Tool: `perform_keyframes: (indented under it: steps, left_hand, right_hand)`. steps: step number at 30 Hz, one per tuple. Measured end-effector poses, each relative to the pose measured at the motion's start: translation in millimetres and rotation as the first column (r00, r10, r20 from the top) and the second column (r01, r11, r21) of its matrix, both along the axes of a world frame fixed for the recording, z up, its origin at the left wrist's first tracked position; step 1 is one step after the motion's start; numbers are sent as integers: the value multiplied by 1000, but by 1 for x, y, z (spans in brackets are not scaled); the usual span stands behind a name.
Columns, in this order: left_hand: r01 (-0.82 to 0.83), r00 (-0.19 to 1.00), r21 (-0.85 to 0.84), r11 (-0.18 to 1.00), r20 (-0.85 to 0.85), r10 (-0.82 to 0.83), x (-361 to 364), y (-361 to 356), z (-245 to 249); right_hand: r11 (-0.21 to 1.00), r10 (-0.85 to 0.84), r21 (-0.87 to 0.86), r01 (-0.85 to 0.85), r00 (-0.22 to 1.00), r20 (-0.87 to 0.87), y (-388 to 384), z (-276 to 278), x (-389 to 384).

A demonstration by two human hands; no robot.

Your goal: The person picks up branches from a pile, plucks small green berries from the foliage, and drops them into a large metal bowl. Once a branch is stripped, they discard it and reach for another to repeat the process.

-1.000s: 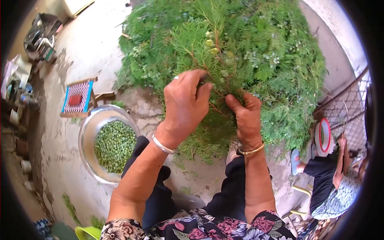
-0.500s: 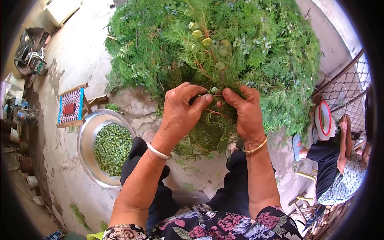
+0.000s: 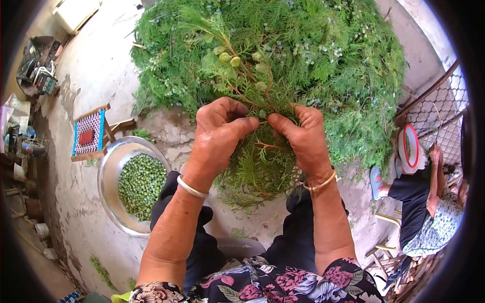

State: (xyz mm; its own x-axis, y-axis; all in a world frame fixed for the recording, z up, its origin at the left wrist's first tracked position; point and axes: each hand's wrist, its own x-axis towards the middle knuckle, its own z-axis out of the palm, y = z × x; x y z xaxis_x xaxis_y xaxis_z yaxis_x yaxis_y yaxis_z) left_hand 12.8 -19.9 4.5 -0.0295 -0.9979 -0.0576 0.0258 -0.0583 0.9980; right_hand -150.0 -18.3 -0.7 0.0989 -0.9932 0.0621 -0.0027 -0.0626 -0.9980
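the branch [image 3: 246, 71] is between the two hands, its long axis running from the fingers away from the person and leaning to the left. the right hand [image 3: 301, 137] has its fingers clamped on it. the left hand [image 3: 218, 129] has thumb and forefinger near together; whether they pinch something, i cannot tell. the green cones [image 3: 235, 61] are beyond the fingertips, nearer to the left hand.

Bright light washes out the upper-left floor [image 3: 108, 45], and fisheye distortion curves the edges.
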Motion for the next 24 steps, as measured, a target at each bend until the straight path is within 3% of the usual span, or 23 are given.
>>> perform_keyframes:
  steps: [4, 6, 7, 8, 10, 12, 14, 15, 17, 20, 24]
  left_hand:
    - [-107, 986, 65, 992, -120, 114, -2, -3, -13]
    - [-331, 903, 117, 936, -249, 351, 6, -13, -19]
    - [-367, 832, 106, 924, -406, 377, 14, -23, -20]
    - [-365, 834, 104, 925, -406, 374, 18, -25, -18]
    - [-296, 694, 162, 941, -641, 328, 21, -25, 1]
    - [-249, 756, 79, 965, -608, 244, 15, -17, 0]
    - [-80, 954, 2, 997, -291, 78, 8, -7, -4]
    - [-81, 953, 5, 997, -291, 79, 2, -4, -6]
    - [-9, 987, -267, 964, 152, 51, -10, -1, -9]
    - [99, 953, -200, 975, 300, -35, -10, 0, -8]
    - [100, 973, -275, 956, 230, -36, -8, -3, -19]
  right_hand:
    - [999, -51, 16, 51, 999, 0, 3, 1, 5]
    - [996, -79, 40, 79, 997, 1, 3, 0, 4]
    - [995, -95, 39, 95, 995, 8, 4, -2, 2]
    - [993, -112, 37, 111, 994, 14, 4, -2, 0]
    - [992, -120, 27, 120, 993, 18, 3, -2, 1]
    - [992, -127, 23, 127, 992, 21, 3, -2, 1]
    - [996, -86, 35, 87, 996, -36, 3, -3, -2]
    - [996, -85, 38, 87, 996, -36, 2, -4, -1]
    - [994, -59, -94, 53, 997, -59, 1, -5, 2]
    - [998, -7, -56, 4, 999, -42, 1, -4, 1]
    - [998, -7, -62, 0, 994, -112, 2, 0, 1]
